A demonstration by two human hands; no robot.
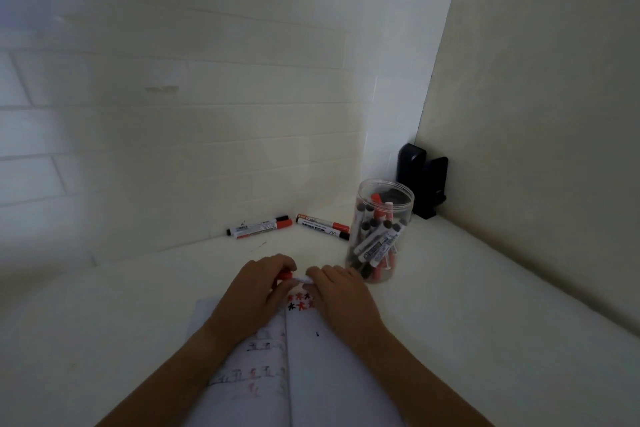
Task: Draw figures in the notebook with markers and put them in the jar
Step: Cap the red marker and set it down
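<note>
Above the open notebook (332, 357), the left hand (256, 291) grips a red cap (283, 276) while the right hand (341, 291) pinches the white marker barrel (302, 279). The plastic jar (381, 229) stands at two o'clock. Light, stiff, likely slick, the marker is best held mid-barrel.

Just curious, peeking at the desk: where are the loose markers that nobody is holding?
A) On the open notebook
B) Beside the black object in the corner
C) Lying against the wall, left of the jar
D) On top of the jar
C: the loose markers lie on the desk along the foot of the wall, left of the clear jar.
</note>
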